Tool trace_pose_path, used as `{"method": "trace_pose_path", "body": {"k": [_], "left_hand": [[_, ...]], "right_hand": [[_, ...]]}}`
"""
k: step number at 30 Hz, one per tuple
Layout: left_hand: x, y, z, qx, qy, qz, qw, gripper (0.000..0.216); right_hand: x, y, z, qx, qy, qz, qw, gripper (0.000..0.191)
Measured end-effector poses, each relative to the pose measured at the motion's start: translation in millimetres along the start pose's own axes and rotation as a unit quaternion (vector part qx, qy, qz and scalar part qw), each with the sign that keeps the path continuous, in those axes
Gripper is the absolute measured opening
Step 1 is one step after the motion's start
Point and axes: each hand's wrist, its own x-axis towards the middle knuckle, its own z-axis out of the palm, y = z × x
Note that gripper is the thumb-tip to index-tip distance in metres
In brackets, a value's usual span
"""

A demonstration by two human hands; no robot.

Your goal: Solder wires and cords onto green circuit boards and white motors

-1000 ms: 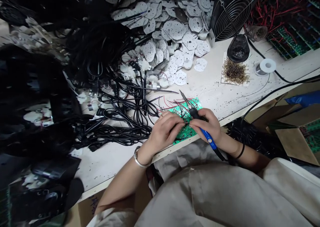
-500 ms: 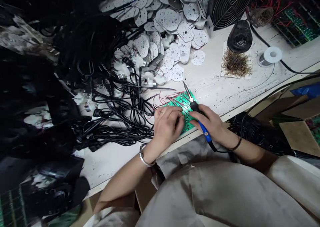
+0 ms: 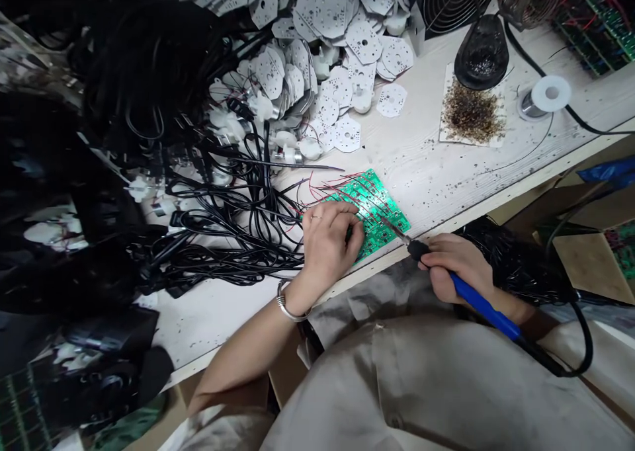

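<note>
A green circuit board (image 3: 384, 203) with thin red and black wires lies at the bench's front edge. My left hand (image 3: 330, 236) rests over the board's left part, its fingers curled and the thumb close to the index finger; what they pinch is hidden. Black cables (image 3: 258, 256) run up to that hand from the left. My right hand (image 3: 459, 266) is closed around the blue handle of a soldering iron (image 3: 486, 309). The iron's metal tip points up and left over the board; whether it touches a joint I cannot tell.
White perforated plates (image 3: 327, 14) are heaped at the back. A black fan (image 3: 459, 1) stands behind the iron holder (image 3: 481, 54) and a stained pad (image 3: 471, 114). At the right sits a solder spool (image 3: 550, 94). More green boards (image 3: 600, 28) lie at the far right.
My right hand has moved right and towards my body, turning the soldering iron so its tip now lies over the board. The left hand keeps nearly the same place.
</note>
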Motion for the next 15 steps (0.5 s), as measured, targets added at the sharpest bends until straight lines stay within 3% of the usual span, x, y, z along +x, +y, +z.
{"method": "trace_pose_path", "body": {"k": [15], "left_hand": [[0.4,1.1,0.5,0.003,0.008,-0.01,1.0,0.008]], "right_hand": [[-16.5,4.1,18.4,-0.021,-0.046,-0.007,0.999,0.012]]}}
